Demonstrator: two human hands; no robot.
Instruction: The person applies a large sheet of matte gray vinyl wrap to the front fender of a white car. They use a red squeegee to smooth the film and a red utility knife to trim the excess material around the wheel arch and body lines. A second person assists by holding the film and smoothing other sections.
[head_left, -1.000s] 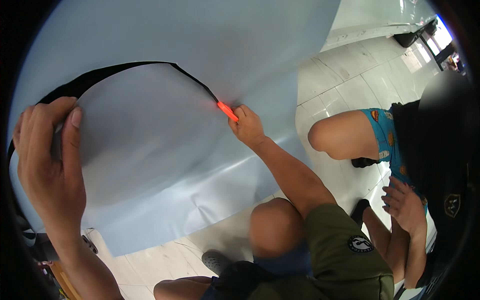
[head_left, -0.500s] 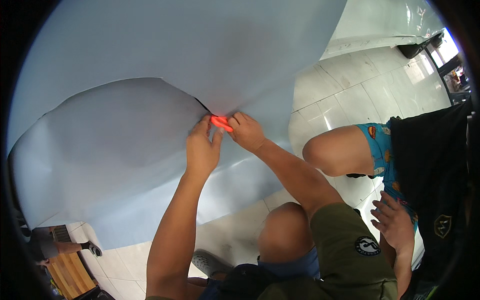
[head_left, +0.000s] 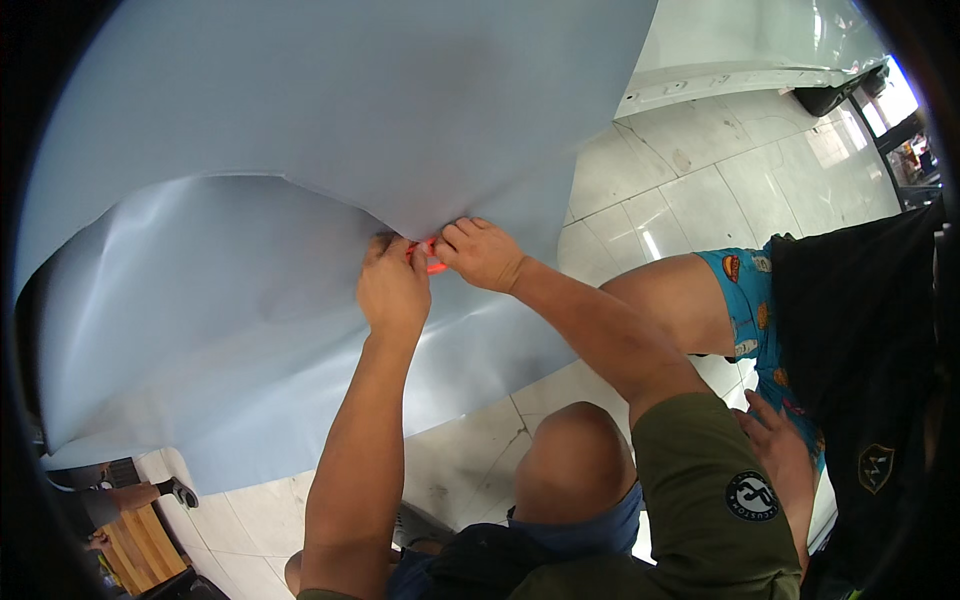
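A large blue-grey sheet of film [head_left: 250, 290] hangs in front of me, with a long curved cut edge running across it. Where that edge ends, a small bright orange-red tool [head_left: 437, 267] with a loop-like frame shows between my hands; its exact kind is hard to make out. My right hand [head_left: 480, 254] is closed on its right end, against the film. Bent inward, the fingers of my left hand [head_left: 394, 290] pinch around its left end, by the cut edge; the fingertips are partly hidden.
At the right, close to my right arm, another person in patterned blue shorts [head_left: 735, 300] and a black top crouches. A pale car panel [head_left: 740, 60] stands beyond the film. White tiles [head_left: 680, 200] cover the floor. A wooden slatted piece [head_left: 145, 545] lies lower left, beside someone's foot.
Both hands and the tool have shifted slightly left. My left fingers have closed in around the tool. The lower film has slackened, and the other person's knee has come nearer my right arm.
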